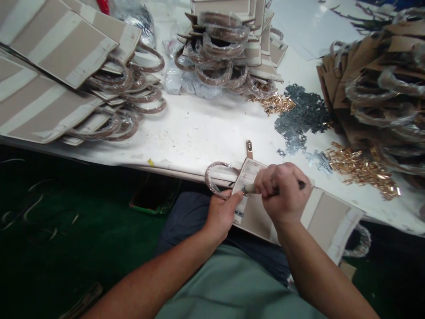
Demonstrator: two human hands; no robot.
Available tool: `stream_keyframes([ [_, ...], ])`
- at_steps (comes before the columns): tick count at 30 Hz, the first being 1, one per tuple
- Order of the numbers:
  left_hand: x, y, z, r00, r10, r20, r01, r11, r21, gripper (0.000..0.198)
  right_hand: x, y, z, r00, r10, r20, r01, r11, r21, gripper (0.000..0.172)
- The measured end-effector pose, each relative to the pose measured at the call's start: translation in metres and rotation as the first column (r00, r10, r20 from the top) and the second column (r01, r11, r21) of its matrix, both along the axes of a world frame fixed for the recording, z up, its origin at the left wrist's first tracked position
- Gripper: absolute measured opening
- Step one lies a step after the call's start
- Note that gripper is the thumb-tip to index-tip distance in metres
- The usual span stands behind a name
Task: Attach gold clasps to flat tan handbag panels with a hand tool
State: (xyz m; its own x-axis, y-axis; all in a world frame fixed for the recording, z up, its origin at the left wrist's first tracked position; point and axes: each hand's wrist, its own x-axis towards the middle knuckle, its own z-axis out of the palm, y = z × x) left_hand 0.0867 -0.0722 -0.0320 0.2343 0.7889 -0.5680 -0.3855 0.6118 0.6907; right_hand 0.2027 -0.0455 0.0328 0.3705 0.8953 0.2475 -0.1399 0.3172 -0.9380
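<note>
Beige panel (260, 217) with a looped handle at each end, held at the front edge of a white table (186, 133) under a tool (251, 188)

At far left, a stack of beige, pale-banded panels (63, 42) slanted across the table, plastic-wrapped ring handles (151, 50) poking out on its right side. Below it spread a dark green floor (99, 239). Farther right, toward the back, stood a second stack (224, 33) with its wrapped handles facing forward.

Near the middle, the beige panel lay above dark trousers (184, 212), slanting down to the right. Its left handle loop (207, 177) curved out beside the left hand (221, 215). That hand gripped the panel's left end, thumb on the upper face just beside the tool's tip; whether its fingers also touched the loop could not be made out. A short strap with a metal fitting (249, 146) pointed up from this end.

The right hand (282, 190) was clenched in a fist around the tool, whose tip met the panel. Beyond lay grey metal plates (302, 115) and gold-coloured pieces (365, 173). The panel's other handle loop (367, 241) hung at lower right, and a brown stack (345, 79) with wrapped handles filled the upper right.
</note>
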Motion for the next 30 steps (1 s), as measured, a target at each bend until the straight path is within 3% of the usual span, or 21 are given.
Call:
stream_keyframes([
  [3,-0.002,0.001,0.002,1.000,-0.009,-0.012,0.010,0.999,0.041,0.036,-0.006,0.005,0.004,0.941,0.129,0.314,-0.097,0.988,-0.116,0.045],
  [5,-0.003,0.002,0.003,1.000,-0.003,-0.019,0.004,0.998,0.064,0.036,-0.006,0.013,0.010,0.874,0.236,0.424,-0.155,0.964,-0.217,0.048],
  [8,-0.003,0.002,0.002,1.000,-0.003,0.008,0.003,0.998,0.058,0.033,-0.004,0.026,0.020,0.860,0.320,0.396,-0.207,0.930,-0.303,0.052],
  [13,-0.003,0.001,-0.005,1.000,0.008,0.028,-0.011,0.994,0.108,0.034,-0.018,0.042,0.033,0.825,0.398,0.401,-0.280,0.905,-0.321,0.050],
  [17,-0.001,0.000,-0.008,0.997,0.068,0.025,-0.071,0.985,0.159,0.037,-0.032,0.044,0.034,0.701,0.503,0.506,-0.338,0.859,-0.386,0.047],
  [21,-0.001,-0.001,-0.006,0.995,0.079,0.064,-0.089,0.980,0.180,0.041,-0.023,0.034,0.028,0.669,0.503,0.547,-0.368,0.864,-0.345,0.045],
  [23,-0.002,-0.002,-0.005,0.995,0.078,0.060,-0.087,0.982,0.170,0.040,-0.013,0.029,0.023,0.699,0.481,0.529,-0.370,0.876,-0.309,0.045],
  [25,-0.003,-0.002,-0.004,0.998,0.046,0.042,-0.051,0.990,0.129,0.036,-0.003,0.022,0.022,0.791,0.417,0.447,-0.346,0.908,-0.234,0.046],
  [28,-0.003,-0.003,-0.005,1.000,0.001,0.002,-0.001,0.998,0.066,0.030,0.004,0.011,0.030,0.935,0.281,0.216,-0.289,0.957,0.003,0.044],
  [30,-0.002,-0.003,-0.005,1.000,-0.003,-0.014,0.004,0.999,0.044,0.030,0.003,0.004,0.034,0.966,0.223,0.133,-0.243,0.956,0.164,0.045],
])
